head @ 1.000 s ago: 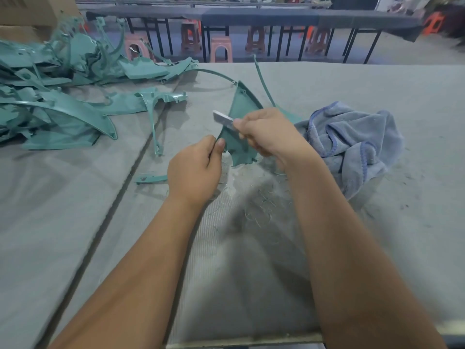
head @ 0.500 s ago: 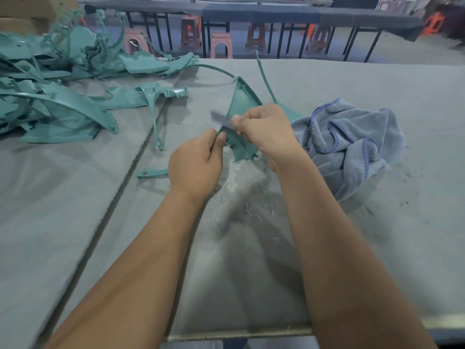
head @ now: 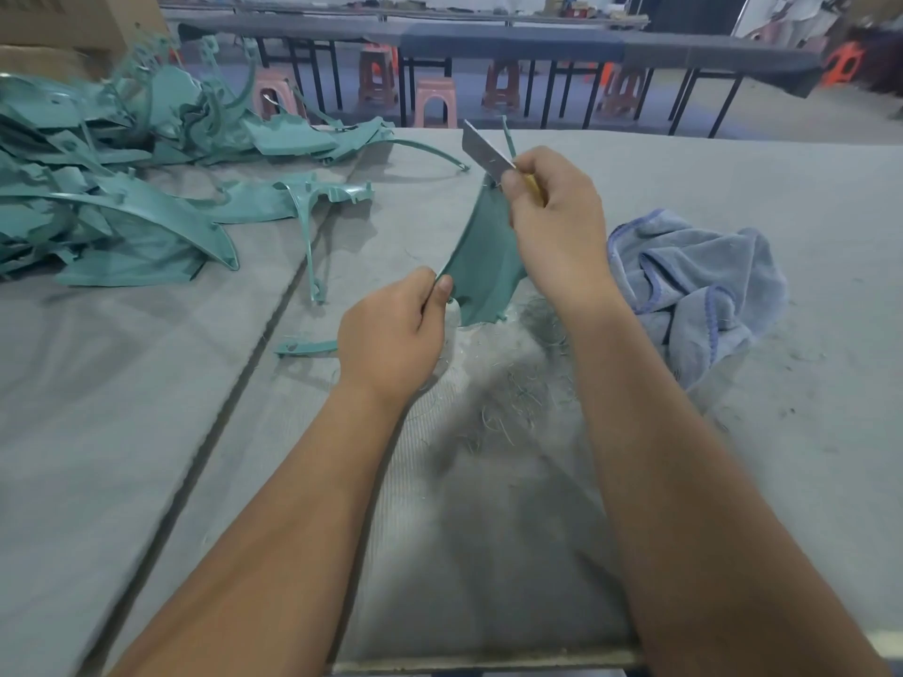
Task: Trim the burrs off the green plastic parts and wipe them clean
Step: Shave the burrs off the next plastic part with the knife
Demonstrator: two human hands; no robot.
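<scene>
A curved, triangular green plastic part stands on edge above the grey table. My left hand pinches its lower left corner between thumb and fingers. My right hand grips a knife with a yellow handle, and its silver blade sticks up and left at the part's upper tip. Thin green shavings lie on the cloth below the part. A crumpled blue towel sits to the right of my right wrist.
A big heap of green plastic parts fills the left of the table, with a long thin part and a small strip nearer my left hand. Behind the table stand dark benches and pink stools.
My right hand has slid the blade up along the part's edge, from its middle to the upper tip. My left hand keeps its hold on the lower corner.
</scene>
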